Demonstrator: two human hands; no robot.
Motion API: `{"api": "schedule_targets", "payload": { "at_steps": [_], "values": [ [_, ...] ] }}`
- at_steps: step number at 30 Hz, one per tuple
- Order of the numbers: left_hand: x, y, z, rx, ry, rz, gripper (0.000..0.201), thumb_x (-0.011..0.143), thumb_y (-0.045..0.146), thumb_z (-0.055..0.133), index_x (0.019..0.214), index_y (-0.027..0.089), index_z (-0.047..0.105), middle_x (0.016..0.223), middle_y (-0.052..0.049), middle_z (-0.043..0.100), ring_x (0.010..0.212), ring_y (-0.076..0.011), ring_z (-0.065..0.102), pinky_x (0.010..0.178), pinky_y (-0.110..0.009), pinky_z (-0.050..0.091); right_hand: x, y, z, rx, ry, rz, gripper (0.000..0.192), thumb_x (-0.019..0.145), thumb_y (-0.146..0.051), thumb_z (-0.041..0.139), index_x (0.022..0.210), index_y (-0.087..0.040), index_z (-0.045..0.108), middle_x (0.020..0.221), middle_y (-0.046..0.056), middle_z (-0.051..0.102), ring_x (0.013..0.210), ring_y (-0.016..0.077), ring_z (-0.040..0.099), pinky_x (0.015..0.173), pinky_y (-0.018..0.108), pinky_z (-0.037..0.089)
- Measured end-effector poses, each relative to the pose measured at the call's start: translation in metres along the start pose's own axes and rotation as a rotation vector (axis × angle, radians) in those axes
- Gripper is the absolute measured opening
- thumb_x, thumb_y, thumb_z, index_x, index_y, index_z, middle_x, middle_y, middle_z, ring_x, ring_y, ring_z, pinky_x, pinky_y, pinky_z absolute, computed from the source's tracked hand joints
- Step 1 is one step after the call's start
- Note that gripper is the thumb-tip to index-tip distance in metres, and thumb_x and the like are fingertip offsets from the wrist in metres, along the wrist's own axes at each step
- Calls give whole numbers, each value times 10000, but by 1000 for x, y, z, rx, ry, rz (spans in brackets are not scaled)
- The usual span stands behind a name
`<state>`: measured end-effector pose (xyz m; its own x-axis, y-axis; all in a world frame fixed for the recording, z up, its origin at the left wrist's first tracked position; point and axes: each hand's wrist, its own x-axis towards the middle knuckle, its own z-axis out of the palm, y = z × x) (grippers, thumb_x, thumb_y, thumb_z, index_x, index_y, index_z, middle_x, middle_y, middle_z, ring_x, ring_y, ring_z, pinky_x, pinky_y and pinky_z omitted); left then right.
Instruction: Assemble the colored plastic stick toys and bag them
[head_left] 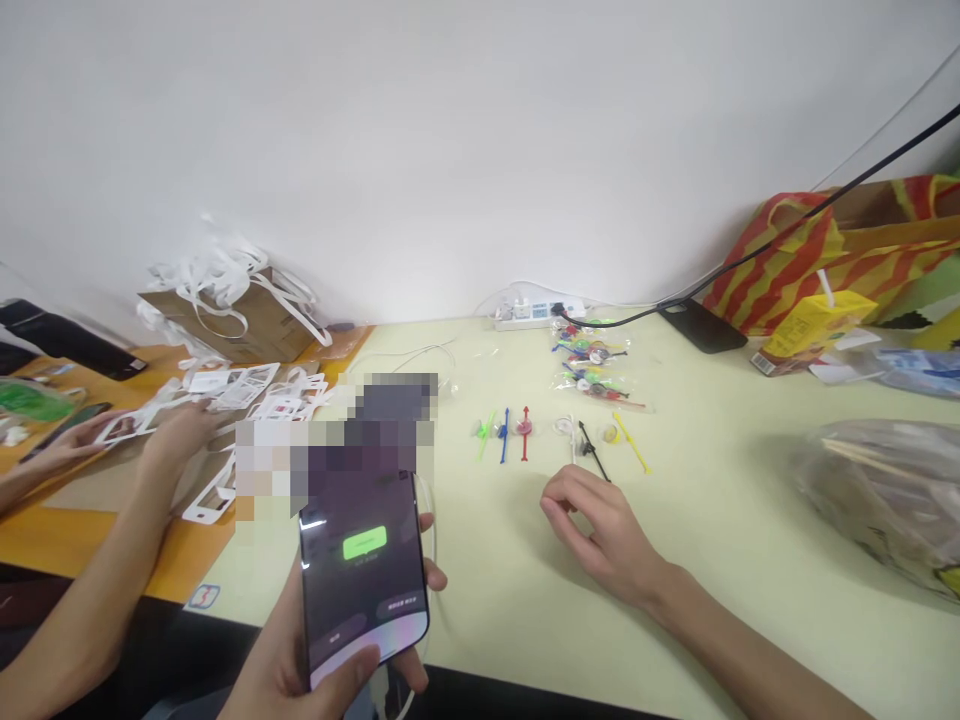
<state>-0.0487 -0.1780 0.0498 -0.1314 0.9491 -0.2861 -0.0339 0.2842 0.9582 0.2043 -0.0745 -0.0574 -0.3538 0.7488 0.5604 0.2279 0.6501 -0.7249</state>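
My left hand (330, 680) is wrapped around a smartphone (367, 575), holding it tilted up toward me above the table's front edge. A green box glows on its dark screen, and a white cable runs down from its lower end. The phone's upper part is blurred out by blocks. On the pale table rests my right hand (592, 530), its fingers curled in and nothing visible in them. Just beyond it lies a row of small plastic arrow-shaped pieces, among them a black one (594, 450), a yellow one (632, 442), a red one (525, 432) and a blue one (505, 436).
Behind the row are clear bags of coloured pieces (600, 380) and a power strip (536, 312). On the right stand a yellow drink carton (814, 325) and a plastic bag (892, 500). At left, another person's hands (180, 430) touch white cut-out sheets near a cardboard box (247, 320).
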Motion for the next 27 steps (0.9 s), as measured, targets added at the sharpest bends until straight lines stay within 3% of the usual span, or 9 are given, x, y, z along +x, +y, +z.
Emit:
{"api": "schedule_targets", "payload": {
  "at_steps": [7,15,27],
  "values": [
    [4,0,-3,16,17,54,687,670,388,873,1279,284,574,1168,-141,735,536,-248,680,468,-354,556,-1,0,1,5,-2,1,164,997,-139,449,863,-210,509,757,28,538,698,167,480,628,317,397],
    [4,6,1,43,33,81,761,685,417,864,1343,283,506,1052,-129,760,493,-249,660,425,-367,560,-1,-1,1,-1,2,-5,164,995,-137,451,865,-206,523,756,31,540,694,167,482,625,319,405],
    [6,3,-1,10,50,54,779,695,369,861,1372,335,478,1079,-112,763,508,-250,659,437,-376,567,0,-1,1,-7,-15,-20,164,994,-138,452,866,-207,526,757,34,550,695,167,485,622,318,406]
  ]
}}
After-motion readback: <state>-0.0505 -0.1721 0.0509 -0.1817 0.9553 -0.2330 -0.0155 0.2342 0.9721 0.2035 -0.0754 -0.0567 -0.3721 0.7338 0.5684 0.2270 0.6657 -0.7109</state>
